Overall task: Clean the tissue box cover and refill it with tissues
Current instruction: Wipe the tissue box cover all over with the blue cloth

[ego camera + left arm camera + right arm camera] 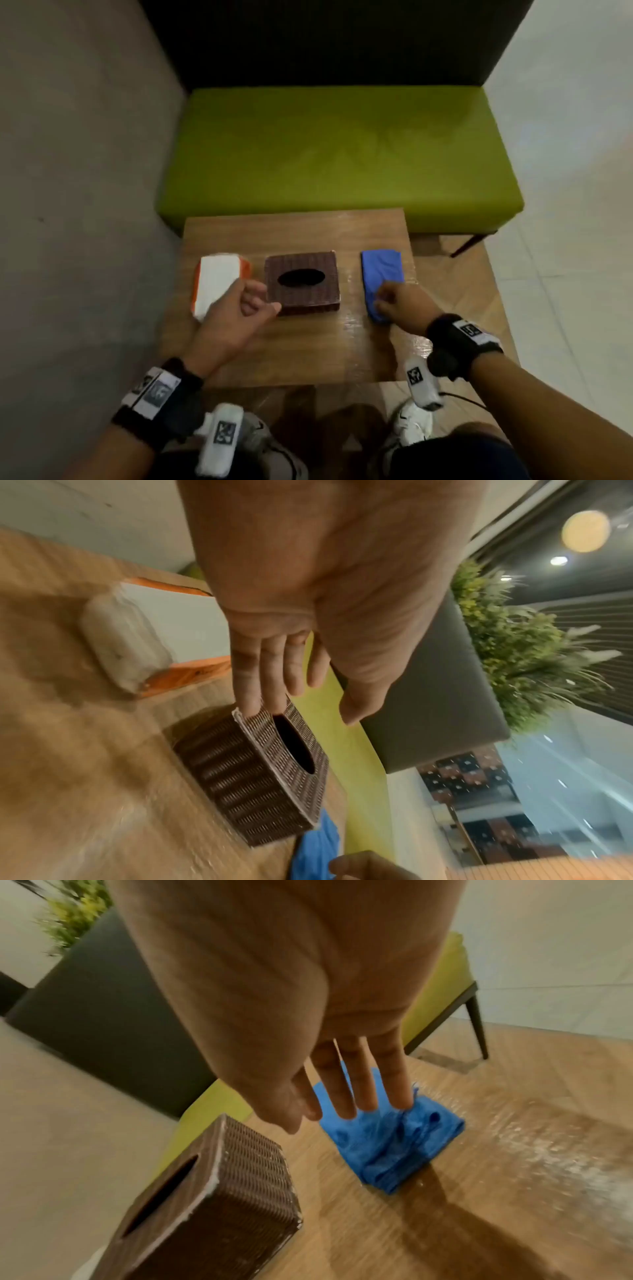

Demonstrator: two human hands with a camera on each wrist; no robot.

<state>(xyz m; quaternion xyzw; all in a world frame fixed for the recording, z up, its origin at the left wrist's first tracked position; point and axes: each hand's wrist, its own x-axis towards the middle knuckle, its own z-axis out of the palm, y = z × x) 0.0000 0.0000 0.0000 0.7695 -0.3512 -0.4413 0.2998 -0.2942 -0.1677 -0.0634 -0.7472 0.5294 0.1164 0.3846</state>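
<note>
While both hands hover over the wooden table (301,346), the brown woven tissue box cover (303,282) sits upright mid-table, oval slot up; left hand (233,315) by its near-left corner, fingers (270,666) straight and slightly apart, tips at the cover's top edge, contact unclear, holding nothing; orange-and-white tissue pack (215,279) lies just left of the cover; right hand (397,303) over the folded blue cloth (382,274) on the cover's right, fingers (363,1085) extended, tips touching the cloth, not curled round it; green bench (339,154) beyond the table.
</note>
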